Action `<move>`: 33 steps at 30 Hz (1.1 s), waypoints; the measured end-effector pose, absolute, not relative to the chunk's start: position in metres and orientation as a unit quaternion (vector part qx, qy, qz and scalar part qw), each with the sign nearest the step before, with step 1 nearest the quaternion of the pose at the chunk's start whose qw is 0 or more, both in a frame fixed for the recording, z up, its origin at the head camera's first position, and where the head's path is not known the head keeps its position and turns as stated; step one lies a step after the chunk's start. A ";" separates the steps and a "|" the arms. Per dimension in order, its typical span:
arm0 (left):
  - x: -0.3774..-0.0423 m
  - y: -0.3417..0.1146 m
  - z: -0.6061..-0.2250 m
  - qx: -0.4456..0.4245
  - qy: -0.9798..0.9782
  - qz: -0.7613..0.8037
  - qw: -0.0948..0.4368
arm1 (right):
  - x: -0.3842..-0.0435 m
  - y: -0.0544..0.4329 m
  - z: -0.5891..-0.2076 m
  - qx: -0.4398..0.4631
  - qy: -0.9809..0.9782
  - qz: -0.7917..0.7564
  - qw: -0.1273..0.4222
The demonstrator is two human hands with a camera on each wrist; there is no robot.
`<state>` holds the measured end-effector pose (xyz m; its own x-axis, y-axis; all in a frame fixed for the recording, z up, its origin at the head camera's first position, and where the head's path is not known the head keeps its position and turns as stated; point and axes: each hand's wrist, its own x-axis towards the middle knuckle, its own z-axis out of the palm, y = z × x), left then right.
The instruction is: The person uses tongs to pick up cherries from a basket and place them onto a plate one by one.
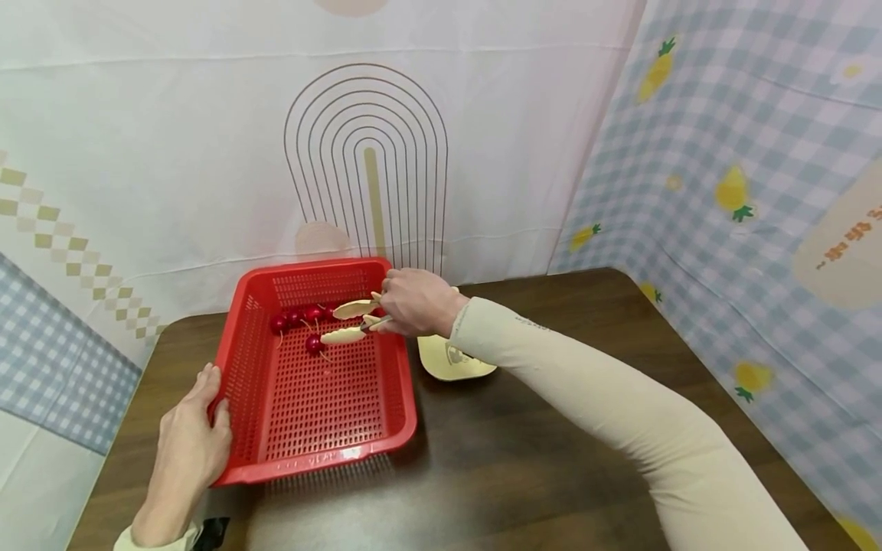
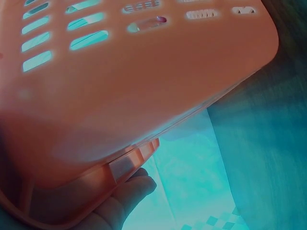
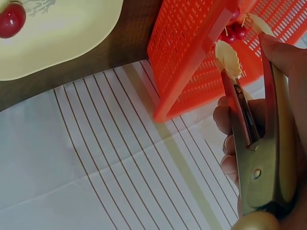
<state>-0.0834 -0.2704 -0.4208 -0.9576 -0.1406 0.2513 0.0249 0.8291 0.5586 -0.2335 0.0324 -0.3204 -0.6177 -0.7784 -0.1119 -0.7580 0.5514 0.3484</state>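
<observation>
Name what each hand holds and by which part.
The right hand grips the tongs by their handles; the left hand holds the red basket by its left rim.

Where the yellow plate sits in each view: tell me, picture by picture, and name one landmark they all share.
Head: the yellow plate lies just right of the red basket, partly covered by the right hand and sleeve.
Left wrist: not visible.
Right wrist: upper left corner, cut off by the frame, with a cherry on it.
Shared landmark: the red basket, in all three views.
</observation>
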 end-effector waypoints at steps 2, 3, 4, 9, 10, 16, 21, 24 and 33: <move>-0.084 -0.271 -0.421 0.029 -0.946 -0.289 0.143 | -0.233 0.031 -0.321 0.437 -0.879 -0.188 0.028; -0.084 -0.271 -0.422 0.028 -0.946 -0.288 0.143 | -0.233 0.030 -0.322 0.437 -0.879 -0.190 0.028; -0.084 -0.271 -0.422 0.028 -0.947 -0.287 0.143 | -0.233 0.029 -0.323 0.437 -0.878 -0.192 0.028; -0.082 -0.273 -0.422 0.029 -0.948 -0.285 0.139 | -0.234 0.025 -0.326 0.436 -0.877 -0.199 0.034; -0.081 -0.272 -0.422 0.029 -0.948 -0.284 0.139 | -0.234 0.025 -0.326 0.435 -0.877 -0.199 0.036; -0.083 -0.272 -0.420 0.028 -0.948 -0.285 0.137 | -0.234 0.023 -0.327 0.430 -0.881 -0.196 0.026; -0.084 -0.271 -0.420 0.030 -0.947 -0.289 0.139 | -0.234 0.020 -0.329 0.434 -0.879 -0.194 0.025; -0.084 -0.270 -0.420 0.029 -0.946 -0.290 0.142 | -0.234 0.017 -0.330 0.435 -0.879 -0.194 0.027; -0.085 -0.271 -0.421 0.025 -0.946 -0.289 0.144 | -0.233 0.009 -0.335 0.436 -0.877 -0.199 0.031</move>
<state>-0.0850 -0.2713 -0.4214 -0.9575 -0.1305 0.2571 0.0355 0.8317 0.5541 -0.2327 0.0091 -0.3353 -0.6179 -0.7771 -0.1196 -0.7526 0.5404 0.3764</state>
